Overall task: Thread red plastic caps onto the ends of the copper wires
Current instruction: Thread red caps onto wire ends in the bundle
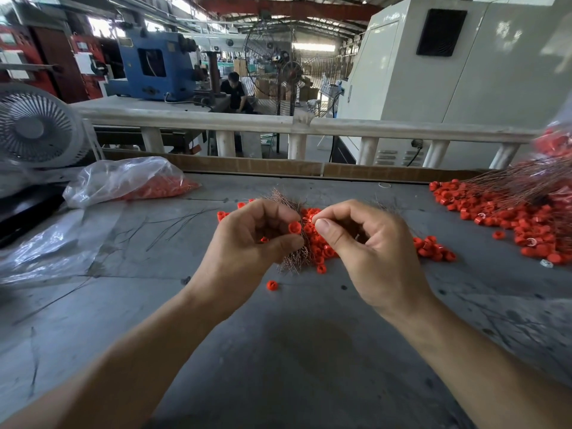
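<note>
Where thumb and forefinger of the left hand meet, pinching a red plastic cap, open side turned toward the right hand; right grip pressed together too, thumb and forefinger tips closed just beside that cap, presumably on a thin wire end too fine to make out. Held low under the left grip, a bundle of copper wires, its frayed ends splaying down toward the grey bench, with more strands fanning up behind both hands. Directly beneath and between the hands, a loose pile of red caps on the bench, spilling to the right into a smaller cluster. One stray cap lying alone, nearer the body, just left of the pile. Further right, well apart, a large heap of caps with a long sheaf of copper wires lying across its top. On the left side, a clear plastic bag partly filled with red caps, and a flat sheet of clear plastic spread beside it. Beyond the bag, at the left edge, a white fan. Behind the bench, a pale railing
</note>
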Demonstrator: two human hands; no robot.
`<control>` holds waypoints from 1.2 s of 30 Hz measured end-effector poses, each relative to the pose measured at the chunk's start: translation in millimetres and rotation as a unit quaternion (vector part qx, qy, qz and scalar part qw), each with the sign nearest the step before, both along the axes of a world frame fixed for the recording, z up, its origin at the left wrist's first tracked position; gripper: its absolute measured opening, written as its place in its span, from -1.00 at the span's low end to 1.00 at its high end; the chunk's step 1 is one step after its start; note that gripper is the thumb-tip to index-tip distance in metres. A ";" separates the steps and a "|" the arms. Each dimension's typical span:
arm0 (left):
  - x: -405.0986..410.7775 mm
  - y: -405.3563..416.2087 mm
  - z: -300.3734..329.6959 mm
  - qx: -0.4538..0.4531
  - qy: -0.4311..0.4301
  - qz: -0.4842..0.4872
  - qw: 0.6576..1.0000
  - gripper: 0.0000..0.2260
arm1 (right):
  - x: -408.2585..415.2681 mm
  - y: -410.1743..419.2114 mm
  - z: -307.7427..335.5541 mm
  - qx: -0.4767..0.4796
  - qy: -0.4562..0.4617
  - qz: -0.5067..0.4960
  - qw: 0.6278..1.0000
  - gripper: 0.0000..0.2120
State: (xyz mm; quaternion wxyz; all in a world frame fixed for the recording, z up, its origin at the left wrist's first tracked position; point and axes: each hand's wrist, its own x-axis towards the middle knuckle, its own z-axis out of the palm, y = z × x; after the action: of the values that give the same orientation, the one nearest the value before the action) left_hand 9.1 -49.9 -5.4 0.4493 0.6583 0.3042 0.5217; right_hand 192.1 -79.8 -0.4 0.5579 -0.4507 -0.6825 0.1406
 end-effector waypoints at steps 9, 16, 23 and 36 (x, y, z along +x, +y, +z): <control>2.0 -3.1 2.9 -0.019 -0.030 0.002 0.999 -0.78 | -5.8 -5.2 0.2 0.002 0.075 0.016 0.997 -0.90; 2.1 -6.4 4.5 -0.018 -0.044 0.004 0.999 -0.69 | -20.1 -6.8 -4.9 -0.027 0.076 0.023 0.996 -0.94; 2.6 -6.6 4.5 -0.028 -0.062 0.003 0.998 -0.77 | -18.9 -5.3 -5.5 -0.034 0.078 -0.001 0.996 -0.92; 4.8 -5.0 4.1 -0.070 -0.104 -0.005 0.992 -0.83 | -13.1 -3.1 -2.2 -0.072 0.131 0.025 0.988 -0.92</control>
State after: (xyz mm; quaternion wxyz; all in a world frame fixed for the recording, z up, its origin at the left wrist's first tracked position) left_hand 13.8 -54.9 -1.3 0.5266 0.5684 0.2882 0.5626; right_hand 179.0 -82.9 -2.6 0.6045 -0.4505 -0.6028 0.2612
